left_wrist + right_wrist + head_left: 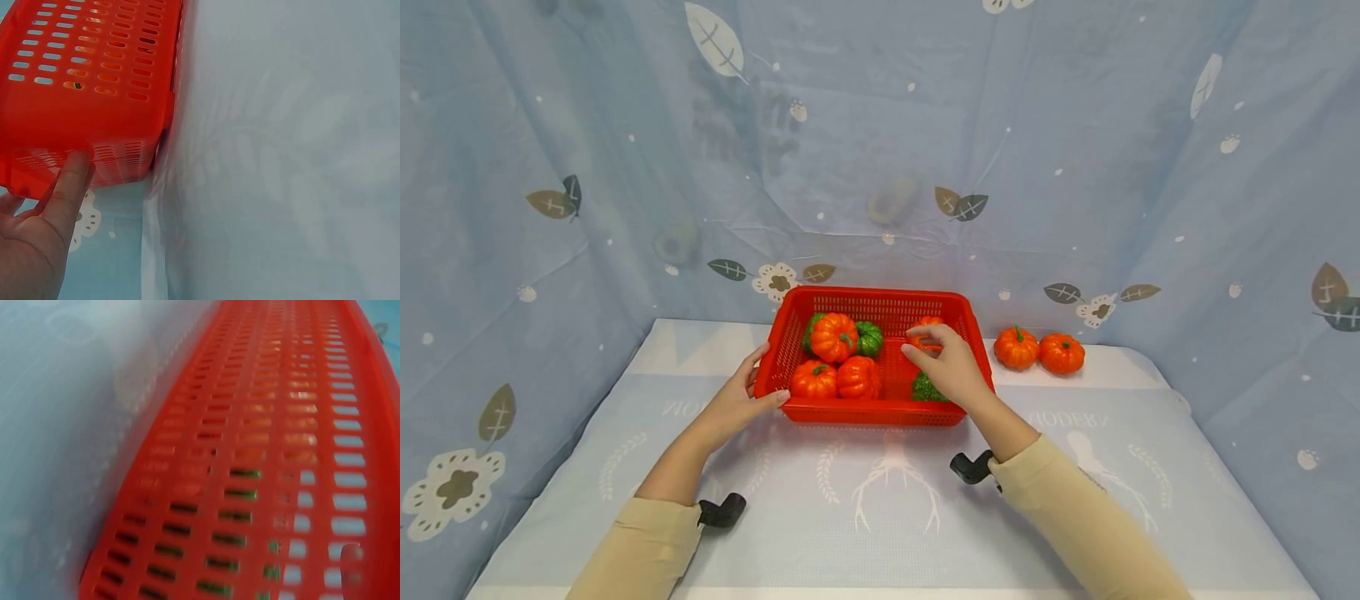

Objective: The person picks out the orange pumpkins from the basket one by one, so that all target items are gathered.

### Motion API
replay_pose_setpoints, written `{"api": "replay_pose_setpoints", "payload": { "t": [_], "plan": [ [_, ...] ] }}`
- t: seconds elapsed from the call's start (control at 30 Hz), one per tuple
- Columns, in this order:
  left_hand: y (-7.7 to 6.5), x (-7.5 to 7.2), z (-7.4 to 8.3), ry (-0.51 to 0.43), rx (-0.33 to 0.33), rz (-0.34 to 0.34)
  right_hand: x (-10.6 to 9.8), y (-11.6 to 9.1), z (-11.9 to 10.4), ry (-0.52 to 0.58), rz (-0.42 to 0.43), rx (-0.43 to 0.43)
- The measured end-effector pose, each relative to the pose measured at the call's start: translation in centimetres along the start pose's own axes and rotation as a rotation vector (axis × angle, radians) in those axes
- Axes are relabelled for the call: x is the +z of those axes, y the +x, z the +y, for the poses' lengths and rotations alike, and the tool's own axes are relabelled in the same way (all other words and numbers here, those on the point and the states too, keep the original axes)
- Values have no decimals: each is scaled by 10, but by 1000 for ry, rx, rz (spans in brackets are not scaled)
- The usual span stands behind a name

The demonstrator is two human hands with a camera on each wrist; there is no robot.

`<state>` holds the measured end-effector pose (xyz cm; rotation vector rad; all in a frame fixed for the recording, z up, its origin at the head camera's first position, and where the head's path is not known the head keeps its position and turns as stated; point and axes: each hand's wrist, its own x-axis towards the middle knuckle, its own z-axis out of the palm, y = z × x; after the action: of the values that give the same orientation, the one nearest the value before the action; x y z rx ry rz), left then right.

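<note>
A red plastic basket with slotted walls stands on the table. My left hand holds its left front corner, thumb at the front rim and fingers along the left side. In its left part lie three orange mini pumpkins and two green ones, one partly hidden. My right hand hovers over the right part, fingers bent and thumb apart, with nothing between them. Just beyond its fingertips shows another orange pumpkin, partly covered by the hand. A bumpy green vegetable like broccoli lies under that hand.
Two more orange pumpkins sit side by side on the table, right of the basket. A pale patterned cloth covers the table. Blue printed curtains hang close behind it and at both sides.
</note>
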<state>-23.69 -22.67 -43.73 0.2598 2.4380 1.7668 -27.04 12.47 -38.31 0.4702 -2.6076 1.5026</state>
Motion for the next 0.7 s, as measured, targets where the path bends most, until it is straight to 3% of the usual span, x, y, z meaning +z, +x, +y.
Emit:
{"api": "replay_pose_setpoints", "payload": {
  "t": [0.37, 0.7],
  "plan": [
    [-1, 0, 0, 9, -18, 1, 43, 22, -13, -148, -139, 70],
    [-1, 0, 1, -9, 13, -7, 62, 37, -12, -252, -234, 128]
  ]
}}
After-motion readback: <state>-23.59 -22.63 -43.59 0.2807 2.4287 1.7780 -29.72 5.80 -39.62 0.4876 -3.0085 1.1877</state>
